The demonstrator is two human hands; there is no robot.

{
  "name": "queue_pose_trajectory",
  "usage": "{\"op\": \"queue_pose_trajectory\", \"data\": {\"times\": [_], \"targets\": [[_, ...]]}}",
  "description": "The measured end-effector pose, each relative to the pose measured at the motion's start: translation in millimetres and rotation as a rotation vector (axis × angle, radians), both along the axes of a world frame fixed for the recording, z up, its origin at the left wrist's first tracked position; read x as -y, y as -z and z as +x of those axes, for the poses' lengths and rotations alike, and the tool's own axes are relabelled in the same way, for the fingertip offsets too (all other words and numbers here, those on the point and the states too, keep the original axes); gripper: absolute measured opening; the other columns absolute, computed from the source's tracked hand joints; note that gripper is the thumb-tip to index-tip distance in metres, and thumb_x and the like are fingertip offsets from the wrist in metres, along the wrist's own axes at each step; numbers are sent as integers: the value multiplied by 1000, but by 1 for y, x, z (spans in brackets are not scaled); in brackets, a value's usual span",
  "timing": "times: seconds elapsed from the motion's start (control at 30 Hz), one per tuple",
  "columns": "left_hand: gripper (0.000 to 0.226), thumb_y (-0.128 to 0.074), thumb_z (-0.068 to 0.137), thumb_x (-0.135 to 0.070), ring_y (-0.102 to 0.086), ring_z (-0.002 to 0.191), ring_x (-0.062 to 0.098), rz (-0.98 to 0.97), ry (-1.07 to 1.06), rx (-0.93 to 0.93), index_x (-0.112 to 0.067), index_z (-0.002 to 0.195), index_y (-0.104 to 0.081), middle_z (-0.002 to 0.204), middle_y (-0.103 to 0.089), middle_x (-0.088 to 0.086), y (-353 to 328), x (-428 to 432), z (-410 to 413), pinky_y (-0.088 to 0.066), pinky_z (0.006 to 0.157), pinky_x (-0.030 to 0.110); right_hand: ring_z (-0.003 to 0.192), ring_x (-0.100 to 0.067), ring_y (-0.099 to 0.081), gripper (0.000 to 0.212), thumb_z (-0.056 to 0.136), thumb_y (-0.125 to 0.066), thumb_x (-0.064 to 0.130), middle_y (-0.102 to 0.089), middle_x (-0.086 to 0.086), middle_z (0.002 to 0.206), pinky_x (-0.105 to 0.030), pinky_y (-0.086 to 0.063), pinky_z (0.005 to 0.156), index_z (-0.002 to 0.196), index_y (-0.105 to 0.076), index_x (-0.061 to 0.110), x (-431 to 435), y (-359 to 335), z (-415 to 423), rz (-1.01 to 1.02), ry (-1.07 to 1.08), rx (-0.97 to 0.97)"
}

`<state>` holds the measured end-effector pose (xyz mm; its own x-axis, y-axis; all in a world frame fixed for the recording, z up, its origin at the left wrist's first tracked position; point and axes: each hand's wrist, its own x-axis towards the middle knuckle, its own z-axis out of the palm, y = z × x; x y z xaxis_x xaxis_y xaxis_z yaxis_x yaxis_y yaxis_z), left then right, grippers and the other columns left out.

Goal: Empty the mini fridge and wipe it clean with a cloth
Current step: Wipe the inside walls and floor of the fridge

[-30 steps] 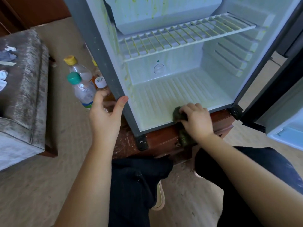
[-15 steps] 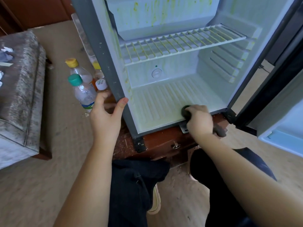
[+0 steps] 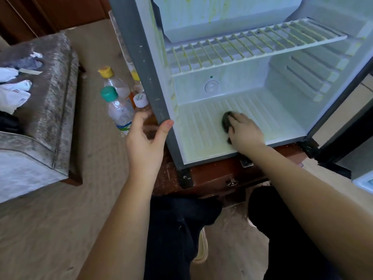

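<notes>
The mini fridge (image 3: 145, 63) stands open on a low wooden cabinet, with nothing stored inside. Its white walls and wire shelf (image 3: 252, 45) carry yellow-green smears. My right hand (image 3: 243, 131) is inside on the ribbed floor and grips a dark cloth (image 3: 226, 122), pressing it down near the floor's middle. My left hand (image 3: 145, 144) holds the grey left edge of the fridge frame, thumb on the front face and fingers round the outer side.
Several plastic bottles (image 3: 119, 112) stand on the carpet left of the fridge. A grey upholstered seat (image 3: 46, 110) with crumpled tissues sits further left. The fridge door (image 3: 361, 138) hangs open at the right. The wooden cabinet (image 3: 212, 174) has a drawer latch, and my knees are below.
My right hand has slid the cloth from the front lip of the fridge floor inward and toward the middle. My left hand has stayed on the frame edge.
</notes>
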<state>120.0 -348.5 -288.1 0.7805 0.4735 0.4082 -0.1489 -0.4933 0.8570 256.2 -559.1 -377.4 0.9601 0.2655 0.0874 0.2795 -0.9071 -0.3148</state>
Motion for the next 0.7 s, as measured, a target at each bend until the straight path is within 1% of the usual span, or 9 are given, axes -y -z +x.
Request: {"op": "queue_pose_trajectory", "data": {"times": [0.1, 0.17, 0.23, 0.3, 0.33, 0.37, 0.47, 0.6, 0.7], "targets": [[27, -74, 84, -27, -60, 77, -9, -15, 1, -2, -23, 104, -57, 93, -63, -30, -1, -1, 1, -46, 70, 11, 139, -27, -24, 43, 101, -38, 25, -32, 5, 154, -39, -28, 109, 143, -42, 18, 24, -2, 26, -83, 97, -15], [26, -75, 83, -23, -60, 77, -9, -18, -2, -10, -22, 103, -58, 95, -64, -23, -2, -3, 2, -45, 70, 9, 136, -28, -25, 40, 101, -38, 22, -37, 5, 152, -39, -30, 104, 140, -46, 18, 22, -2, 32, -92, 83, 0], [28, -77, 81, -25, -62, 81, -5, -34, 0, -10, -22, 103, -59, 98, -67, -17, -3, -4, 2, -49, 74, 16, 134, -27, -27, 41, 100, -38, 16, -39, 4, 150, -38, -29, 103, 140, -47, 17, 8, -1, 36, -71, 33, 21], [30, -77, 79, -25, -64, 83, 1, -58, -5, -21, -20, 104, -61, 99, -69, -11, -4, -5, 2, -54, 77, 28, 134, -26, -27, 44, 99, -38, 13, -38, 4, 151, -38, -29, 103, 142, -44, 19, -16, 0, 46, -67, -19, 23], [30, -78, 79, -23, -64, 82, 1, -67, -5, -29, -20, 104, -61, 99, -70, -11, -4, -4, 2, -54, 77, 31, 134, -26, -27, 46, 98, -37, 13, -37, 5, 152, -38, -29, 103, 143, -42, 19, -29, 0, 53, -80, -44, 15], [30, -78, 79, -22, -63, 82, 0, -71, -3, -33, -21, 103, -61, 98, -69, -12, -4, -3, 2, -55, 76, 30, 134, -26, -27, 46, 98, -37, 13, -35, 5, 152, -38, -30, 103, 144, -41, 20, -43, -1, 60, -96, -69, 5], [31, -77, 73, -29, -64, 85, -2, -78, -5, -26, -27, 99, -60, 94, -69, -16, -3, -4, 4, -49, 75, 15, 132, -27, -29, 46, 96, -40, 13, -34, 3, 151, -39, -34, 99, 142, -42, 19, -77, -7, 81, -120, -124, -9], [37, -73, 68, -44, -66, 90, 7, -79, -2, -31, -29, 99, -60, 94, -71, -13, 1, -10, 5, -51, 83, 27, 128, -27, -33, 43, 92, -45, 11, -40, -2, 144, -40, -37, 95, 134, -51, 16, -109, -5, 85, -72, -166, 20], [42, -72, 68, -43, -66, 91, 8, -88, 16, -13, -21, 101, -60, 93, -71, -12, 2, -11, 5, -53, 80, 29, 129, -24, -33, 47, 91, -47, 15, -41, 2, 143, -37, -35, 97, 136, -51, 23, -137, 2, 76, 2, -246, 29]]}}
